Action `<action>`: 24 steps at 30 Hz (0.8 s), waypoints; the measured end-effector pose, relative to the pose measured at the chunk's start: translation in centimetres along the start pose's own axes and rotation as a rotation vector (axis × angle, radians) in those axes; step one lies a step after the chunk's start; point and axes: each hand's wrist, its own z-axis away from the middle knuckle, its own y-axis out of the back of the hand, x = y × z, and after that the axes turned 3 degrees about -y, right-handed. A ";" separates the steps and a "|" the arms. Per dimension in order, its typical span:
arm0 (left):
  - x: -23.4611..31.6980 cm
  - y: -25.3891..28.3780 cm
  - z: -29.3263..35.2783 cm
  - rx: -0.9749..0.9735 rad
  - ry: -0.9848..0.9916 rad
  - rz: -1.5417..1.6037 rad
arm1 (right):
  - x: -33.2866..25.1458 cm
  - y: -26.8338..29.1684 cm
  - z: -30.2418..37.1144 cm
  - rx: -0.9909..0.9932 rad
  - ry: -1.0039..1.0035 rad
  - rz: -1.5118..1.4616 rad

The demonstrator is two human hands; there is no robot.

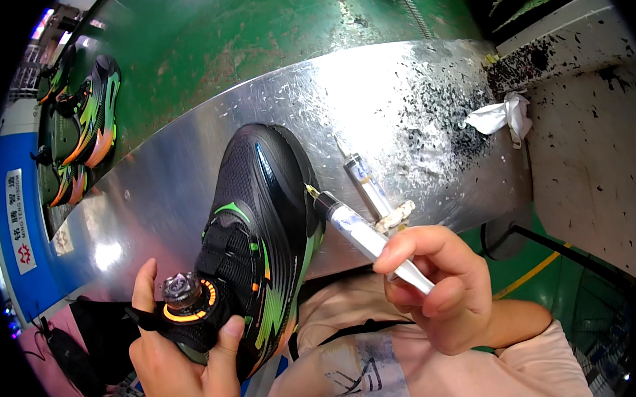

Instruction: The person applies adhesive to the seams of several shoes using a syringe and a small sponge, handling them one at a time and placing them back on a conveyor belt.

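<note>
A black sneaker (263, 202) with green and orange accents points its toe away from me over the metal table edge. My left hand (186, 359) grips it by the heel and collar, thumb on one side and a finger up beside the round dial (183, 290). In my right hand (443, 285) is a syringe (356, 232) with dark contents in its front end. Its thin tip is at the right side of the shoe's toe, near the sole edge; contact is hard to tell. A second syringe (366, 184) lies on the metal just beyond.
The shiny metal sheet (184, 156) is spattered with black flecks at right. A crumpled white cloth (502, 118) lies by the pale side panel (591, 145). On the green surface (235, 29) at far left stand several similar sneakers (94, 114). A blue panel (21, 158) borders the left.
</note>
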 end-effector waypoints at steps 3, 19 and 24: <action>-0.9 -0.8 0.0 0.013 -0.035 0.073 | 0.3 -0.5 0.6 0.033 0.044 0.094; -0.9 -1.6 0.0 0.096 -0.063 0.065 | 3.2 -1.1 2.7 -0.088 0.304 0.479; -1.2 -1.4 0.0 0.079 -0.023 0.116 | 2.6 -1.5 2.7 -0.117 0.292 0.518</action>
